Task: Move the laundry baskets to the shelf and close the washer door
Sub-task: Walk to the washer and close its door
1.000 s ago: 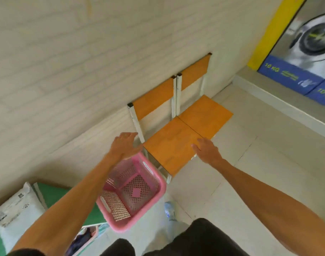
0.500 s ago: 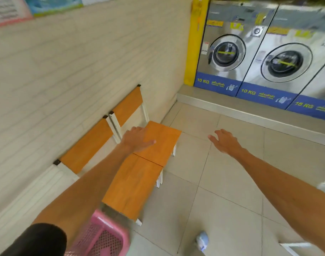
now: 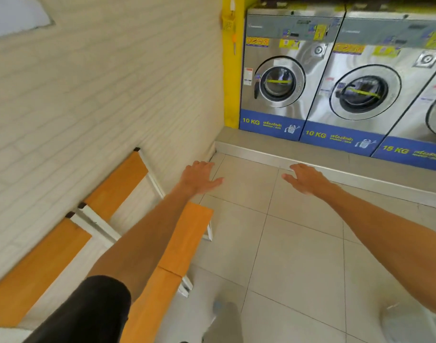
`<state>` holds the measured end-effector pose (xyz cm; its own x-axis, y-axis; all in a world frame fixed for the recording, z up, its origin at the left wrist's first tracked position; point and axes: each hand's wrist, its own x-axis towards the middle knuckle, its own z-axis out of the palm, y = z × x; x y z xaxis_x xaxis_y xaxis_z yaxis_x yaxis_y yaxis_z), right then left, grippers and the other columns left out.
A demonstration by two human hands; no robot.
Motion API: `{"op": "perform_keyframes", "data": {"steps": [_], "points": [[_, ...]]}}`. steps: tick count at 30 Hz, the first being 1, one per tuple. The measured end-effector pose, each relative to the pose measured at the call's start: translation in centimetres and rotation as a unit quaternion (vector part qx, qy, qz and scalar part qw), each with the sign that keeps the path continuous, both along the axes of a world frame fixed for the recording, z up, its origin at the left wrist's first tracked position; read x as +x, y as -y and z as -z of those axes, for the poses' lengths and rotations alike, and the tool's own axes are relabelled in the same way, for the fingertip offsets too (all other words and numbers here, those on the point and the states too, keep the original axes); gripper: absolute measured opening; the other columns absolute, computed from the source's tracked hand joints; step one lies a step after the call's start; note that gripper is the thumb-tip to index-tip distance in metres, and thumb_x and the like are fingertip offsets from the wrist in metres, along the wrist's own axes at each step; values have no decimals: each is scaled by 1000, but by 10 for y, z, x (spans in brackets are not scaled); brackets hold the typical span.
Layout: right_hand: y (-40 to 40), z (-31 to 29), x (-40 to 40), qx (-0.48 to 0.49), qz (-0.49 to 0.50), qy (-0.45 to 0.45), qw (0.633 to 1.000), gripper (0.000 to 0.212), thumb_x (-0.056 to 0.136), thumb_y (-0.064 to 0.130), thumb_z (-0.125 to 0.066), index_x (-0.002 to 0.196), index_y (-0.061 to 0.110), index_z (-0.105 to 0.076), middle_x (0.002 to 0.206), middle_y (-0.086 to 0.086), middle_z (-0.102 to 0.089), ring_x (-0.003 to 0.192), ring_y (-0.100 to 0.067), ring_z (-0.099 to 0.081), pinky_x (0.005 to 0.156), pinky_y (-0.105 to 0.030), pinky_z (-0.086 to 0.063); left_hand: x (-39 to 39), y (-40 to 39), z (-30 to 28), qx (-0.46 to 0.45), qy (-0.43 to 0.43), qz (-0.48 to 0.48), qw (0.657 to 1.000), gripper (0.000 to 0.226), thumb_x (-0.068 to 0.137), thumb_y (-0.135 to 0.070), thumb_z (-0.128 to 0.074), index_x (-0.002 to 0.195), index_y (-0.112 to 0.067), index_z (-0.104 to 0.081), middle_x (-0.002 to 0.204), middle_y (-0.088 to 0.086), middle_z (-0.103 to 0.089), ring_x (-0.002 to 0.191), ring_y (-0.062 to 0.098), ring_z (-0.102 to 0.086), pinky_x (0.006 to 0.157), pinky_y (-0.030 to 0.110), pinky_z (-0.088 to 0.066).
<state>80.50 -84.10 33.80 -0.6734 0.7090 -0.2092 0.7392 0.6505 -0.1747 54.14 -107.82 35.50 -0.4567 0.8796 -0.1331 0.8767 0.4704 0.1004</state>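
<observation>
Both hands, left hand (image 3: 199, 178) and right hand (image 3: 307, 179), extend empty (fingers spread) toward the closed washers (image 3: 279, 78); orange bench (image 3: 187, 233) at left.

Three washers along the raised step: two full ones, at (image 3: 279, 78) and (image 3: 360, 87), marked 10 KG, plus one at (image 3: 432, 115) cut by the right edge, marked 15 KG. Three round doors, all shut. Two orange chairs, at (image 3: 128, 184) and (image 3: 38, 266), side by side against the brick wall. Two bare hands, left (image 3: 199, 178) and right (image 3: 308, 178), both empty, fingers spread.

Chairs (image 3: 177, 243) left, washers (image 3: 281, 78) ahead
</observation>
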Motion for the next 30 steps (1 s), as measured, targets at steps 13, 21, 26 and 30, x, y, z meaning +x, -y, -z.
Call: {"op": "perform_keyframes", "data": {"steps": [13,21,26,30], "points": [[-289,17,-146,-39,74,-37,996,67,95,58,-38,145,13,-41,150,-14,-43,136,-36,-42,110,-52,-35,-182,-300,4,-7,-30,61,998,75,90,-68,-43,145,-18,-42,141,9,-54,124,29,-51,99,43,-41],[-456,62,-204,-70,114,-1,991,73,93,63,-37,147,12,-38,150,-15,-42,137,-35,-41,110,-53,-35,-273,-485,4,-5,-24,93,995,70,90,-63,-48,140,-14,-47,138,13,-55,124,32,-52,100,45,-43],[-570,71,-285,-75,73,20,994,70,94,58,-41,146,10,-40,148,-15,-45,135,-34,-44,109,-49,-37,-341,-598,8,1,-22,88,996,68,91,-61,-49,139,-14,-47,138,13,-56,124,32,-52,100,44,-43],[-666,62,-354,-85,69,-1,994,62,95,53,-46,140,11,-47,141,-16,-53,130,-36,-49,104,-49,-42,-397,-680,3,8,-28,64,998,70,93,-58,-50,146,-13,-41,146,13,-49,131,32,-46,106,43,-39]]}}
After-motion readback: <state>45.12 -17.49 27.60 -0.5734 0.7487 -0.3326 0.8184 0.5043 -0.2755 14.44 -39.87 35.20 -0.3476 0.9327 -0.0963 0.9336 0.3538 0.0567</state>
